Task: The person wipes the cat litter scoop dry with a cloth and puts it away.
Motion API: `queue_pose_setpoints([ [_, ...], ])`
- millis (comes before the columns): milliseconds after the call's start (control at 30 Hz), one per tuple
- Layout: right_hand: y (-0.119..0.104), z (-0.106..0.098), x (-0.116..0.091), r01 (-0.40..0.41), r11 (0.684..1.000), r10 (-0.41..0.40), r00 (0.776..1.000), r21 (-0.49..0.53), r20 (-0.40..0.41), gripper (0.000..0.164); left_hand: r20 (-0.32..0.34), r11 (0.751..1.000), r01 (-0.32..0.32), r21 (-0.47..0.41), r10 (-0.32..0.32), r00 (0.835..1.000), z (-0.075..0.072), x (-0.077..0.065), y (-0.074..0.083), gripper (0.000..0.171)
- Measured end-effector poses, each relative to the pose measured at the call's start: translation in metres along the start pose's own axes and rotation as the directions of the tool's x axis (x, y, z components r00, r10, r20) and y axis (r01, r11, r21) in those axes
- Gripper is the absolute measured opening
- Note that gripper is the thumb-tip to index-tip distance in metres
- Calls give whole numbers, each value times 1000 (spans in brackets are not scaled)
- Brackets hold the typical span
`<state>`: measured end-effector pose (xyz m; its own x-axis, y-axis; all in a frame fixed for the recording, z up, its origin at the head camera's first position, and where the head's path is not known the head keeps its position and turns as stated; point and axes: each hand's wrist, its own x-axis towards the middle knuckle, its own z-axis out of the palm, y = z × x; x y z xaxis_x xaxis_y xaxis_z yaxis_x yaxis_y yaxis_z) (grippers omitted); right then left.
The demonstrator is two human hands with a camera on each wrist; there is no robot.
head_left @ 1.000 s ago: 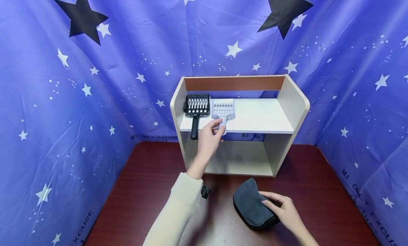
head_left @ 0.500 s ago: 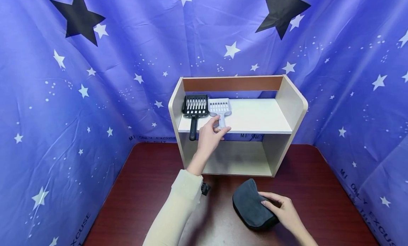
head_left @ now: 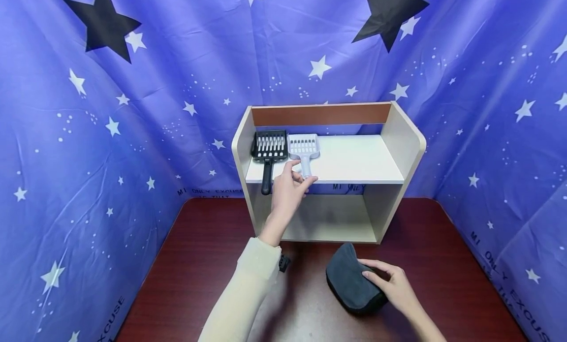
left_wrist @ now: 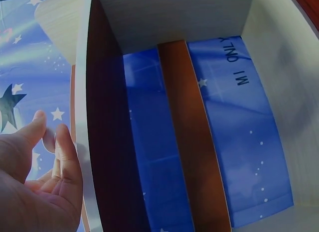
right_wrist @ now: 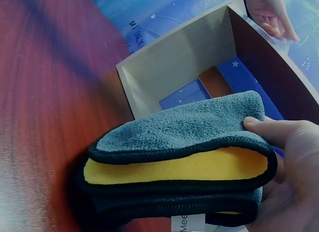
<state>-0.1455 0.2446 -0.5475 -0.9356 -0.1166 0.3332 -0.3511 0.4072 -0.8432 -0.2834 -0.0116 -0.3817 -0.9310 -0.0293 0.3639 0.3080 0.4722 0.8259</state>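
A white slotted litter scoop (head_left: pixel 305 156) lies on the upper board of the small shelf unit, its handle pointing forward. My left hand (head_left: pixel 285 197) is right at that handle, with thumb and forefinger spread on either side of it. Only the grey rounded handle end (left_wrist: pixel 49 140) shows in the left wrist view, between the thumb and forefinger. Immediately left of the white scoop lies a black one (head_left: pixel 267 172), its handle overhanging the board's front. Down at the table, my right hand (head_left: pixel 398 288) grips a folded grey towel (head_left: pixel 354 283) with black edging; its yellow inner side (right_wrist: pixel 174 168) shows.
The wooden shelf unit (head_left: pixel 405 155) stands at the back of the dark red table (head_left: pixel 199 263). Its white upper board (head_left: pixel 354 157) extends to the right of the scoops. Blue star-printed curtains (head_left: pixel 177 86) surround the table. A white label (right_wrist: pixel 188 223) sticks out from the towel.
The white scoop has shifted left, closer beside the black one. My left thumb has come away from its handle. The right hand keeps its grip on the towel.
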Motion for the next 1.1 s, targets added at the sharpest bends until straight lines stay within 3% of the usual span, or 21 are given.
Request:
queue_pose_setpoints([
  [300, -1, -7, 11, -73, 996, 71, 997, 54, 44, 26, 13, 999, -12, -36, 12, 1000, -4, -14, -1, 57],
  [500, -2, -10, 17, -27, 998, 27, 1000, 55, 4, 19, 10, 997, -53, -59, 53, 999, -11, -31, -2, 57],
  [700, -7, -26, 21, 15, 997, -20, 997, -70, -70, 14, 41, 995, -68, -77, 72, 997, -18, -53, -8, 54],
  [933, -13, -49, 23, 62, 966, -111, 976, -252, -186, 19, 87, 993, -34, -116, 44, 995, -22, -76, -24, 52],
  [1100, -9, -64, 23, -2, 949, -69, 974, -315, -215, 15, 118, 990, 11, -141, 6, 993, -27, -89, -38, 50],
])
